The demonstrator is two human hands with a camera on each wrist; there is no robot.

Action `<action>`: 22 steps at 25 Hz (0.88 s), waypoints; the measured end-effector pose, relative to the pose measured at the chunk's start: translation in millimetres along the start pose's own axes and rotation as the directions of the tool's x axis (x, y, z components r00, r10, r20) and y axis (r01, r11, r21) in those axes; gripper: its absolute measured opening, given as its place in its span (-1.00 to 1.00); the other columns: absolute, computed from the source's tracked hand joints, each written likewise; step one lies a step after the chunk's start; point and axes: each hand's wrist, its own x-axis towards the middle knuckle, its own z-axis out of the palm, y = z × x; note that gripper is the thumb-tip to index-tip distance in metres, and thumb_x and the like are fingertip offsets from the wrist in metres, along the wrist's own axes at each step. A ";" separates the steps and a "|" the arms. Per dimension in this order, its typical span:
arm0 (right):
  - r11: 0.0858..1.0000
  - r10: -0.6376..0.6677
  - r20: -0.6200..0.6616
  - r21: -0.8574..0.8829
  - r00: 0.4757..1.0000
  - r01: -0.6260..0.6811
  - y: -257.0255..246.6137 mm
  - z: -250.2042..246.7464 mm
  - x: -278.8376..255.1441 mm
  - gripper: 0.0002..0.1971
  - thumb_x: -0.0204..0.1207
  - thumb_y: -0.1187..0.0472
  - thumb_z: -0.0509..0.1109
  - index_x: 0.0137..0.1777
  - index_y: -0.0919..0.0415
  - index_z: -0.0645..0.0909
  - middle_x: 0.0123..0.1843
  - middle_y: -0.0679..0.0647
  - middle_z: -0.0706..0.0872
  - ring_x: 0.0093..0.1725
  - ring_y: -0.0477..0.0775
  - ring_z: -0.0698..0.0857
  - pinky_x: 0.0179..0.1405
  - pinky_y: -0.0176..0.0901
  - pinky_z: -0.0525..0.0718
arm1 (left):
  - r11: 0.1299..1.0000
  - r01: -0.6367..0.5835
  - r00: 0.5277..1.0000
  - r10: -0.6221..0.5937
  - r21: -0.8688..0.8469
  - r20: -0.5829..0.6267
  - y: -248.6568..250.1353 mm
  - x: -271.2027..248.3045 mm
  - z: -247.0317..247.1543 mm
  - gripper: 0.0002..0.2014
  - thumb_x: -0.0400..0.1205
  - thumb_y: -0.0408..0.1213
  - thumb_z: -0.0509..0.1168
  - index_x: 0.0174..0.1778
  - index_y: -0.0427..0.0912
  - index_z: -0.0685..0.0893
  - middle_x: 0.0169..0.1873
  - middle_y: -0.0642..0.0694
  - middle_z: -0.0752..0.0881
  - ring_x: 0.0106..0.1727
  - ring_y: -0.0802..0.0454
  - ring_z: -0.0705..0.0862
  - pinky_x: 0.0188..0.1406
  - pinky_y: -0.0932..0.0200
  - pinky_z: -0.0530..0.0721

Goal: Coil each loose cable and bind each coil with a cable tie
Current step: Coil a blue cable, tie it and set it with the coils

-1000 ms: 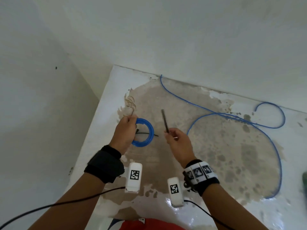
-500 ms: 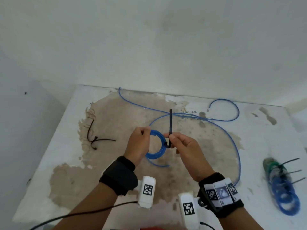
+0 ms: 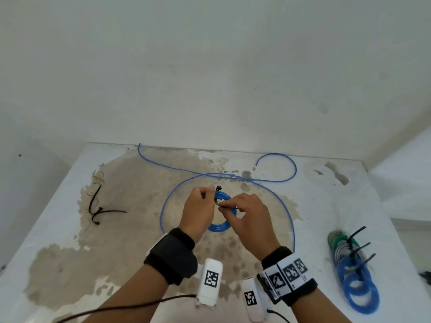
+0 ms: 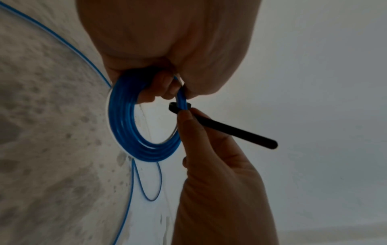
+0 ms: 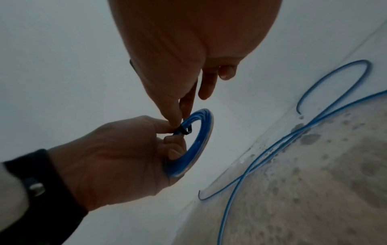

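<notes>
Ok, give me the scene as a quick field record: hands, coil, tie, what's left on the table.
left hand: grips the blue coil, held above the table
right hand: pinches the black cable tie
tie state: wrapped round the coil's strands, tail sticking out; whether it is cinched tight cannot be told
loose blue cable: lying in loops on the table
spare black ties: on the table, left
finished coils: piled at right, ties on them
</notes>
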 end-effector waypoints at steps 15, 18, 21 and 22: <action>0.983 -0.081 -0.079 0.160 0.994 0.093 -0.1 -28.5 10.9 -0.81 0.68 0.08 0.43 0.22 -0.04 0.81 0.03 -0.26 0.74 0.08 -0.17 0.69 0.04 -0.44 0.54 | 0.992 0.072 0.997 -0.069 -0.099 0.028 19.5 -1.7 24.3 -0.69 0.79 -0.11 0.17 0.01 -0.24 0.73 -0.31 -0.13 0.61 -0.54 0.12 0.42 -0.45 0.09 0.50; 0.949 -0.052 -0.087 0.307 0.995 0.076 -7.1 -30.4 6.0 -0.76 0.72 0.11 0.36 0.27 0.05 0.78 0.03 -0.23 0.78 0.00 -0.17 0.73 -0.02 -0.44 0.58 | 0.991 0.068 0.997 -0.064 -0.113 0.038 21.5 -2.0 28.2 -0.67 0.79 -0.13 0.18 0.01 -0.30 0.74 -0.37 -0.08 0.58 -0.57 0.14 0.41 -0.46 0.09 0.49; 0.767 0.251 0.017 0.606 0.968 -0.209 -15.2 -32.4 9.6 -0.87 0.68 0.13 0.43 0.14 0.10 0.75 -0.07 -0.05 0.84 -0.19 -0.09 0.76 -0.21 -0.23 0.69 | 0.992 0.036 0.999 -0.032 -0.123 0.035 22.9 -5.0 32.1 -0.64 0.78 -0.08 0.18 -0.05 -0.33 0.68 -0.34 -0.11 0.59 -0.51 0.07 0.42 -0.41 0.04 0.48; 0.695 0.318 0.064 0.662 0.946 -0.279 -18.4 -34.9 11.8 -0.88 0.68 0.13 0.43 0.09 0.14 0.74 -0.11 0.01 0.84 -0.26 -0.05 0.73 -0.32 -0.22 0.66 | 0.994 0.008 1.000 -0.004 -0.113 0.028 23.5 -6.5 33.0 -0.65 0.78 -0.07 0.17 -0.08 -0.28 0.67 -0.32 -0.11 0.62 -0.46 0.05 0.45 -0.37 0.02 0.49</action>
